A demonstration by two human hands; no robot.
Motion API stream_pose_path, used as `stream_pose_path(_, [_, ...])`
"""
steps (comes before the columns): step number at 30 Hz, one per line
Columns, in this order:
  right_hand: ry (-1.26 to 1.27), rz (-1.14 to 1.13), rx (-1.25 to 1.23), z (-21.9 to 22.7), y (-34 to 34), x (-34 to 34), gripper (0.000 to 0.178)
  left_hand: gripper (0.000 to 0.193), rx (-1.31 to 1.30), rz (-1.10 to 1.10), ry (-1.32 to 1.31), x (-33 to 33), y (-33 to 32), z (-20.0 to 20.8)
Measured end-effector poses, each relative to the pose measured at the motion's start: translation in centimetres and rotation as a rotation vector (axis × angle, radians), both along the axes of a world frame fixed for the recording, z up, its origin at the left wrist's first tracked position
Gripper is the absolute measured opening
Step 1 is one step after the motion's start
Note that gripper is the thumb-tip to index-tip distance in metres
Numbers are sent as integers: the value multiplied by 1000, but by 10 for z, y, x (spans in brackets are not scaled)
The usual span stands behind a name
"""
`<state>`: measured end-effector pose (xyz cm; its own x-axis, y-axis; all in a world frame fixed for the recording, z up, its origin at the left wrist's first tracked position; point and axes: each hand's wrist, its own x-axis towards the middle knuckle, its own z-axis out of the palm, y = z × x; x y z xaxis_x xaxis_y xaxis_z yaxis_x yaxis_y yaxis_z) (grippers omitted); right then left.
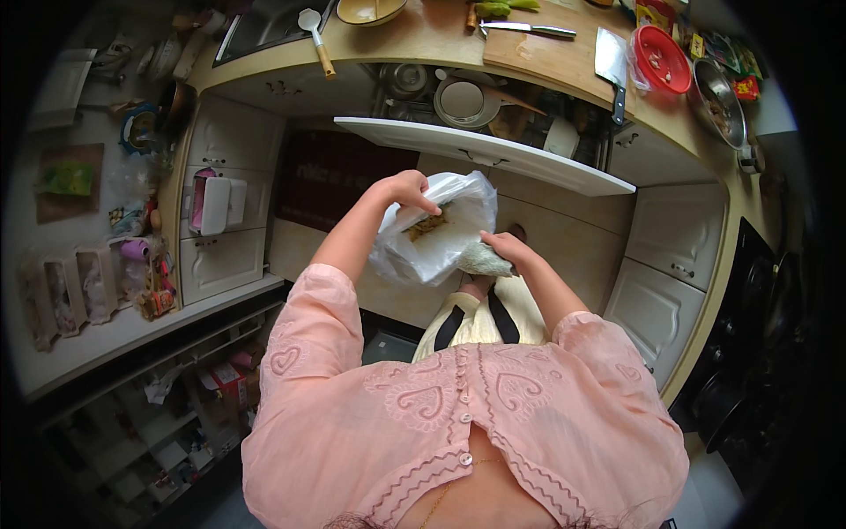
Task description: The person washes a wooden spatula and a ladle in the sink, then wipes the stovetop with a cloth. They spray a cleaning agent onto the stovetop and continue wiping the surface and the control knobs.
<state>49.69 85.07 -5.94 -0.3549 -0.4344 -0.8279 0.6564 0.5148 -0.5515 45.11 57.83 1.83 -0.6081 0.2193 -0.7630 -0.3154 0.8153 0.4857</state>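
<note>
1. Head view: a thin, translucent white plastic bag (434, 231) was held up in front of the person's chest, just below an open white drawer (493, 157) that is taken here as the landmark.
2. The left hand (407, 190) was closed on the bag's upper rim, below the drawer's left half, with the fingers pinched over the plastic.
3. The right hand (506, 249) was closed around the bag's lower right corner, below the middle of the drawer, where the plastic was bunched into a greyish twist.
4. Something brownish was seen inside the bag's mouth; what it was could not be told.
5. Plates and bowls were seen stacked inside the drawer.
6. Above the drawer, on the wooden counter (423, 40), a wooden cutting board (555, 57) was laid, with a knife (527, 29) on it and a cleaver (611, 66) at its right edge.
7. To the right of the drawer and higher up, a red round lid (663, 58) was seen beside a metal bowl (718, 99).
8. To the upper left of the drawer, a white ladle (315, 37) was laid by the sink (264, 25).
</note>
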Motion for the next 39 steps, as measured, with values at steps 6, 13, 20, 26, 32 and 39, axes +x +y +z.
stream_pose_path(6, [250, 164, 12, -4, -52, -39, 44, 51, -186, -246, 242, -24, -33, 15])
stream_pose_path(13, [267, 185, -37, 11, -96, -85, 45, 42, -235, -397, 321, -45, -55, 22])
stream_pose_path(20, [220, 143, -19, 5, -104, -95, 42, 35, -177, -451, 525, -78, -68, 7])
stream_pose_path(26, [249, -31, 26, -11, -116, -92, 38, 30, -145, -559, 823, -108, -74, -23])
stream_pose_path(32, [279, -215, 91, -25, -125, -82, 37, 21, -179, -681, 822, -124, -79, -47])
stream_pose_path(39, [287, -399, 93, -15, -130, -62, 37, 20, -107, -572, 732, -128, -85, -74])
